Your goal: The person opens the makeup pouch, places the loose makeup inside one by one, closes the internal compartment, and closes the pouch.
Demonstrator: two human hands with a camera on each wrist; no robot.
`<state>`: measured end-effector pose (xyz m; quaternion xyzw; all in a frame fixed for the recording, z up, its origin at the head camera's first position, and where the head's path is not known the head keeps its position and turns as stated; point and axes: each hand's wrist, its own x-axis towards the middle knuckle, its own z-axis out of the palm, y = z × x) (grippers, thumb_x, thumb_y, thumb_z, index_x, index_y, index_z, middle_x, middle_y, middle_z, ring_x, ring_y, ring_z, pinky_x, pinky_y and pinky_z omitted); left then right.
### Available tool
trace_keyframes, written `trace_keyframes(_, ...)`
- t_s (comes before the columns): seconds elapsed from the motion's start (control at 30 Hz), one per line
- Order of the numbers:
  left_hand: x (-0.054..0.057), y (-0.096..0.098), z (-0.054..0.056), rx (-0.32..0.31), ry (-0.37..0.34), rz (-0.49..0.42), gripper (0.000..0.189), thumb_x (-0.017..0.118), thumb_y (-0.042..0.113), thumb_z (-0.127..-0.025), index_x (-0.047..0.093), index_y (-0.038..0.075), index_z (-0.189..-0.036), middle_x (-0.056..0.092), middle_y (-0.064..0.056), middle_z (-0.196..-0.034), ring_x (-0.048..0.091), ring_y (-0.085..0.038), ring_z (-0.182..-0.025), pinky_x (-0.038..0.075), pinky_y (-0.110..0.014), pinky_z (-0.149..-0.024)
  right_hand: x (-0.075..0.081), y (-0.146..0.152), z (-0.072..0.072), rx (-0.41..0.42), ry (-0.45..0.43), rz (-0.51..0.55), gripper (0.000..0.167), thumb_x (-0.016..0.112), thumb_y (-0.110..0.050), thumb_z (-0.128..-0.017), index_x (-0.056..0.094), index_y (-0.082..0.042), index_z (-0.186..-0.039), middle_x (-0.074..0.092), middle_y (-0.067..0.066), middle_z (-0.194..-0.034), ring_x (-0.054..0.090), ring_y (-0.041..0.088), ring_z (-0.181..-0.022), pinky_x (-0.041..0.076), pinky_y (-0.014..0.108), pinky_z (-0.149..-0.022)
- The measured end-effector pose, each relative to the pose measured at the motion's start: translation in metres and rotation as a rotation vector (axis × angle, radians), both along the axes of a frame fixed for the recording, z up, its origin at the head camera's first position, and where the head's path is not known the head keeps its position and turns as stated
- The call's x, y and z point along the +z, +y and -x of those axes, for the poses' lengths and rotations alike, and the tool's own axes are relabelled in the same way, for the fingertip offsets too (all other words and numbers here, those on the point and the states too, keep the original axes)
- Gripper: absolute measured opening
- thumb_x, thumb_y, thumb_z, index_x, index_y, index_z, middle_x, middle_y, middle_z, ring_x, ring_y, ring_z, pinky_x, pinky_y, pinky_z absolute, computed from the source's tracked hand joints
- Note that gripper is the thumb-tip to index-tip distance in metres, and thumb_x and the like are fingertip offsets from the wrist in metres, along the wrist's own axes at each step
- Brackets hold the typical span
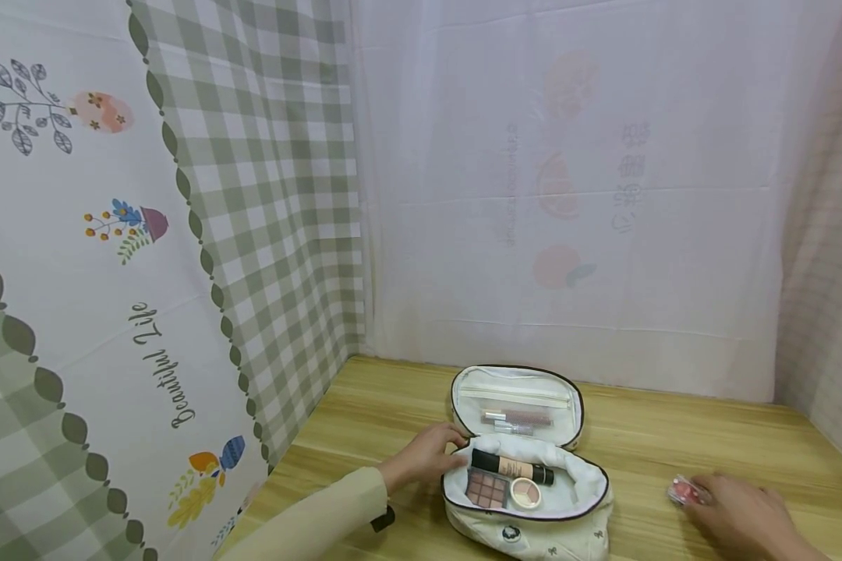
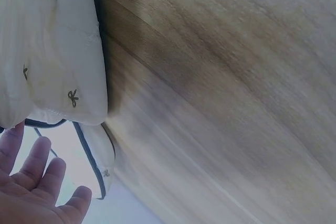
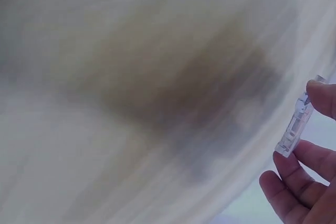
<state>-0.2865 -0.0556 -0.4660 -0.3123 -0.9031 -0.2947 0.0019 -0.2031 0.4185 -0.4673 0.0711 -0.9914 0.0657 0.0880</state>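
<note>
A cream cosmetic bag [image 1: 533, 538] with dark piping stands on the wooden table, its lid [image 1: 515, 382] raised at the back. Inside lie a black-and-beige tube [image 1: 512, 467], an eyeshadow palette [image 1: 487, 488] and a round compact [image 1: 525, 493]. My left hand [image 1: 428, 453] rests at the bag's left rim; the left wrist view shows its fingers [image 2: 37, 158] spread and loosely bent, one touching the bag. Off to the right of the bag, my right hand [image 1: 740, 506] pinches a small clear plastic case [image 3: 297, 124] with pink-red contents between thumb and fingers, low over the table.
Slim cosmetic items [image 1: 519, 421] show through the lid's mesh pocket. A green-checked cloth [image 1: 274, 195] hangs along the left side and a white cloth [image 1: 449, 234] at the back. Bare wooden tabletop [image 1: 638, 452] lies between the bag and my right hand.
</note>
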Motion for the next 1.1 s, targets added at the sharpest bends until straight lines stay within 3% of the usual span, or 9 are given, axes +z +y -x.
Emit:
trace_keyframes(0.13, 0.000, 0.000, 0.001, -0.003, -0.010, -0.034, 0.018, 0.074, 0.019, -0.090, 0.075, 0.004, -0.101, 0.067, -0.001, -0.115, 0.058, -0.016, -0.114, 0.044, -0.029, -0.098, 0.008, -0.013, 0.007, 0.026, 0.060, -0.010, 0.041, 0.075, -0.038, -0.085, 0.072, -0.004, -0.107, 0.068, 0.020, -0.102, 0.063, 0.045, -0.095, 0.041, 0.070, -0.069)
trace_keyframes(0.57, -0.002, -0.002, 0.002, -0.001, -0.024, -0.051, 0.018, 0.074, 0.021, -0.090, 0.075, 0.005, -0.099, 0.067, -0.004, -0.116, 0.058, -0.016, -0.113, 0.045, -0.029, -0.097, 0.038, -0.076, 0.020, 0.111, 0.116, 0.048, 0.045, 0.079, -0.038, -0.080, 0.073, -0.005, -0.111, 0.068, 0.015, -0.106, 0.064, 0.040, -0.097, 0.039, 0.070, -0.076)
trace_keyframes(0.9, 0.000, -0.003, 0.000, 0.008, -0.035, -0.046, 0.018, 0.075, 0.019, -0.089, 0.075, 0.005, -0.100, 0.066, -0.005, -0.118, 0.058, -0.017, -0.114, 0.044, -0.030, -0.098, 0.045, -0.113, 0.025, 0.254, 0.111, 0.059, 0.046, 0.084, -0.041, -0.072, 0.075, -0.012, -0.107, 0.069, -0.001, -0.099, 0.065, 0.028, -0.094, 0.040, 0.061, -0.078)
trace_keyframes(1.1, 0.002, -0.003, -0.001, 0.005, -0.034, -0.044, 0.019, 0.074, 0.019, -0.089, 0.075, 0.004, -0.101, 0.066, -0.007, -0.119, 0.057, -0.018, -0.115, 0.044, -0.030, -0.099, 0.043, -0.125, 0.031, 0.391, 0.102, 0.045, 0.046, 0.085, -0.042, -0.069, 0.077, -0.015, -0.105, 0.067, -0.007, -0.095, 0.063, 0.019, -0.091, 0.042, 0.055, -0.079)
